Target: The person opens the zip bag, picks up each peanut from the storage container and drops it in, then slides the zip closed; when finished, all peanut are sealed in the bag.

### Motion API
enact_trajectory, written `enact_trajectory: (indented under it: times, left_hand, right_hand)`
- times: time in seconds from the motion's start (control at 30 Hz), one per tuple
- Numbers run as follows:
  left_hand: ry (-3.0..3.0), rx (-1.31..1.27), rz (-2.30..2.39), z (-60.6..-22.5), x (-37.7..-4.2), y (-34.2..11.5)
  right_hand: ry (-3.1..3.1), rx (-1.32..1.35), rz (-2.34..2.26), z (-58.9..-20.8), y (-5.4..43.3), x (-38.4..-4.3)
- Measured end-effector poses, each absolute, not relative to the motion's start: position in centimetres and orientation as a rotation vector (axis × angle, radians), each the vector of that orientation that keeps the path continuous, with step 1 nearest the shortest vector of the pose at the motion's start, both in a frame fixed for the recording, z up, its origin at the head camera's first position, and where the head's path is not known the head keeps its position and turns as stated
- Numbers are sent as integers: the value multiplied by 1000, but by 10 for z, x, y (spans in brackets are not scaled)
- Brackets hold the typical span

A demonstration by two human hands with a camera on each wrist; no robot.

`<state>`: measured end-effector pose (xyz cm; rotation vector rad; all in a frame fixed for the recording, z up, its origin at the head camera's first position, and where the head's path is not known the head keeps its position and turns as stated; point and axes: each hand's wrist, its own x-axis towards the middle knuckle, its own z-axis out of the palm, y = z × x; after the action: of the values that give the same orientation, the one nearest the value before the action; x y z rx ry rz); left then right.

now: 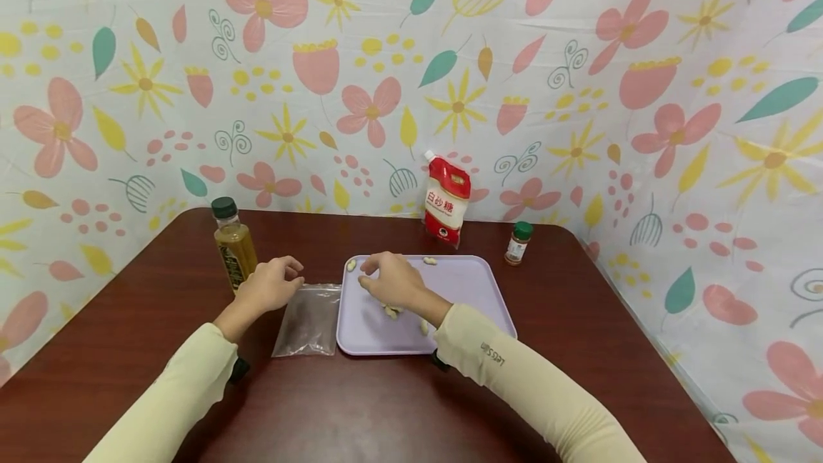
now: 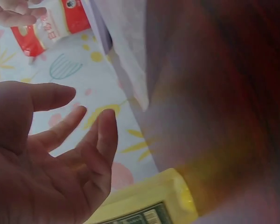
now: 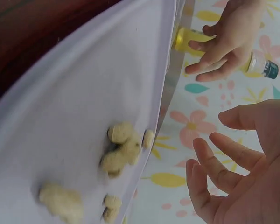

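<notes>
My left hand (image 1: 271, 283) hovers above the top edge of a clear zip bag (image 1: 310, 324) lying flat on the table, just right of an oil bottle (image 1: 236, 252). Its fingers are loosely bent with nothing between them, as the left wrist view confirms. Over the left part of a pale lilac tray (image 1: 466, 288) is my right hand (image 1: 395, 283), its thumb and fingers apart and holding nothing. Several unshelled peanuts (image 3: 123, 151) lie on the tray, some clustered beneath that hand. Single peanuts sit near the tray's far edge, and another peanut (image 1: 424, 327) near the right wrist.
A red and white sugar pouch (image 1: 446, 200) stands behind the tray against the patterned cloth (image 1: 386, 141). To its right is a small green-capped spice jar (image 1: 518, 244). The dark wooden table (image 1: 334, 399) extends in front of the bag and tray.
</notes>
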<state>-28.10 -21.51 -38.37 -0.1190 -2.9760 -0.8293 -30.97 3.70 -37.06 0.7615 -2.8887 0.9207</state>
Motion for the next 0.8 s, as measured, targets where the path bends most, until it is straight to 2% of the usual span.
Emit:
enact_trajectory:
  times: [0.33,0.8]
  left_hand:
    - [-3182,65,-676,-388,-291,-211]
    - [-3215,131,-631,-390,-294,-211]
  right_hand:
    - [-2864,753,943,-376,31,-306]
    - [-2888,747,1013,-373,30,-302]
